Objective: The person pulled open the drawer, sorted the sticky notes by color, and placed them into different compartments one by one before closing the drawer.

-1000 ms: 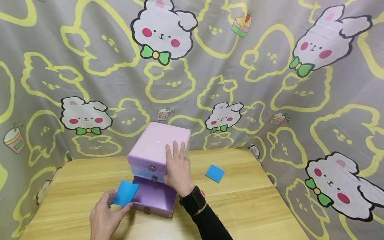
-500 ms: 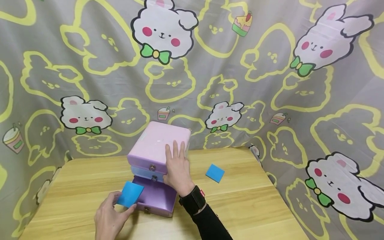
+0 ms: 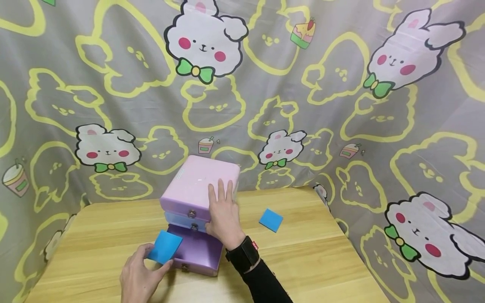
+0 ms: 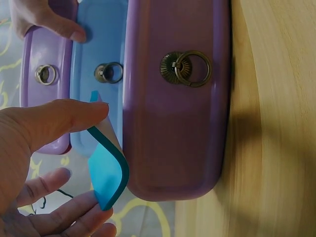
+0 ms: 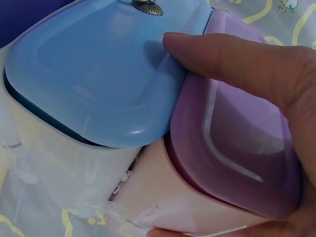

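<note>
A small drawer cabinet (image 3: 202, 179) with a pink top stands on the table. Its lowest purple drawer (image 3: 201, 246) is pulled out; the blue drawer (image 5: 98, 74) and upper purple drawer (image 5: 242, 133) are closed or nearly so. My left hand (image 3: 140, 271) pinches a blue sticky-note pad (image 3: 165, 246) between thumb and fingers, over the left edge of the pulled-out drawer. In the left wrist view the pad (image 4: 111, 168) is bent. My right hand (image 3: 225, 212) rests on the cabinet's right side, fingers extended over the top and thumb on the blue drawer's front.
A second blue sticky-note pad (image 3: 270, 220) lies on the wooden table (image 3: 303, 252), right of the cabinet. Brass ring pulls (image 4: 185, 68) hang on the drawer fronts. A grey curtain (image 3: 341, 105) with rabbit prints encloses the back and sides.
My left hand has moved a little to the right with the sticky-note pad, further over the pulled-out drawer. The right hand stays on the cabinet.
</note>
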The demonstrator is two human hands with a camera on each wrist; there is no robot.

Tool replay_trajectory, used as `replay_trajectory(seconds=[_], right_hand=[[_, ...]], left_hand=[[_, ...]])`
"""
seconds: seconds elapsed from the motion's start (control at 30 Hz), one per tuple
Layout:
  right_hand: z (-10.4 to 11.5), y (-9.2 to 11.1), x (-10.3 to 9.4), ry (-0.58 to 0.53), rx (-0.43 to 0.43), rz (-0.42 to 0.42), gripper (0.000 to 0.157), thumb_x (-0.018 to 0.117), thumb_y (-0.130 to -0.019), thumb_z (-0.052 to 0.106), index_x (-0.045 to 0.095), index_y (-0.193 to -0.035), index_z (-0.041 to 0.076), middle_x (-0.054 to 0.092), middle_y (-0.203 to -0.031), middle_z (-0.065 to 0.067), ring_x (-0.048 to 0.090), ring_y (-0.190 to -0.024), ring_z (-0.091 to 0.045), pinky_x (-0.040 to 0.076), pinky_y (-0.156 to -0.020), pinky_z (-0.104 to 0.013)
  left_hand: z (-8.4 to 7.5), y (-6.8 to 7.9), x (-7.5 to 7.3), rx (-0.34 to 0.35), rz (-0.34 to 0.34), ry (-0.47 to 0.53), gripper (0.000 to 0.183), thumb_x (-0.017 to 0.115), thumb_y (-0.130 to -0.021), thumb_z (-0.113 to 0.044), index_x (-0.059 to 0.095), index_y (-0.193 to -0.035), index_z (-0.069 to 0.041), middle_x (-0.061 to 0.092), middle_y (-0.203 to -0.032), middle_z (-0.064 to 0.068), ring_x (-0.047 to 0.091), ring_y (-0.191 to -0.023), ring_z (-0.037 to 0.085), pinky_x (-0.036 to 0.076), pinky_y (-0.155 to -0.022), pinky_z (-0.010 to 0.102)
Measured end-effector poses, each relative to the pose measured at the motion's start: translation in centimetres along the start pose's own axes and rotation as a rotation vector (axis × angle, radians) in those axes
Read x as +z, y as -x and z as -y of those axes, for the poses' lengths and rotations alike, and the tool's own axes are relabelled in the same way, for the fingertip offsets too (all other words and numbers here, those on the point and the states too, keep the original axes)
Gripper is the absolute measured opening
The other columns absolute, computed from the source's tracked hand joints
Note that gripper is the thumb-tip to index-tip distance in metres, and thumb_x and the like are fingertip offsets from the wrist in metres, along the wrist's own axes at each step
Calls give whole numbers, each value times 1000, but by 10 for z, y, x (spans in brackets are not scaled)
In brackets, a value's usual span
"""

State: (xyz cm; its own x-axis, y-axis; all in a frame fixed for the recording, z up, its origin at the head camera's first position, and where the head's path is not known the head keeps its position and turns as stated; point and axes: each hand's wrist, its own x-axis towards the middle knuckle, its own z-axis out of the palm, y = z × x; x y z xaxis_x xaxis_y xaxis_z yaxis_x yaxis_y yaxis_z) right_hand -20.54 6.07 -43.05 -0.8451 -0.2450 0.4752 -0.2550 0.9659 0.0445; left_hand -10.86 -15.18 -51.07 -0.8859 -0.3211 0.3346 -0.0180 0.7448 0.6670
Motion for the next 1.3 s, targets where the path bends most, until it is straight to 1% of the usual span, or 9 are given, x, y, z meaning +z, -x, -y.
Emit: replay_trajectory(seconds=[0.17,0.27,0.4,0.57,0.77,0.93,1.17,1.3], right_hand=[[0,-1,1,2,0,-11,120,97,-48,46,44,-150,11,43,-158,-21,40,-145,-50,64,-67,-41],[1,0,1,1,1,-9,120,97,-47,45,44,-149,11,43,-158,-21,40,-145,-50,64,-67,-41],[1,0,1,-3,4,0,121,97,-47,45,43,-150,11,43,-158,-21,40,-145,-51,64,-68,-41],[1,0,1,-8,-3,-10,121,97,-47,45,43,-150,11,43,-157,-22,41,-144,-51,64,-68,-41],[1,0,1,-19,-2,-2,121,97,-47,44,42,-150,11,43,-158,-22,40,-144,-51,64,-70,-42],[1,1,1,-19,1,4,121,97,-48,43,42,-151,11,42,-158,-22,40,-145,-51,64,-71,-43],[0,0,1,6,-6,-28,120,96,-47,45,44,-149,11,45,-156,-21,43,-143,-51,63,-65,-40],[0,0,0,-2,-7,-30,120,96,-48,45,44,-149,11,45,-156,-21,43,-143,-51,63,-64,-40]], left_hand=[[-3,0,1,6,6,6,66,97,-60,-20,66,-115,0,73,-110,27,69,-99,45,51,-80,59],[-5,2,1,-4,11,8,66,97,-60,-20,66,-115,0,73,-110,28,69,-98,45,52,-78,59],[-6,2,1,-13,12,6,66,97,-60,-20,66,-114,0,73,-109,28,70,-96,44,52,-76,57],[-6,2,1,-12,11,3,66,97,-60,-21,67,-115,-1,73,-109,27,70,-95,42,52,-75,55],[-9,1,1,-10,19,2,66,97,-60,-22,67,-115,-1,73,-111,27,70,-98,44,52,-80,59],[-12,1,3,5,21,13,65,97,-60,-23,67,-113,-1,74,-111,25,70,-100,44,51,-81,59],[-14,-2,7,22,32,10,63,97,-61,-25,68,-113,-3,74,-111,25,70,-99,42,52,-80,59],[-14,-2,9,55,4,25,60,97,-60,-24,68,-109,-3,75,-108,23,70,-96,41,53,-78,58]])
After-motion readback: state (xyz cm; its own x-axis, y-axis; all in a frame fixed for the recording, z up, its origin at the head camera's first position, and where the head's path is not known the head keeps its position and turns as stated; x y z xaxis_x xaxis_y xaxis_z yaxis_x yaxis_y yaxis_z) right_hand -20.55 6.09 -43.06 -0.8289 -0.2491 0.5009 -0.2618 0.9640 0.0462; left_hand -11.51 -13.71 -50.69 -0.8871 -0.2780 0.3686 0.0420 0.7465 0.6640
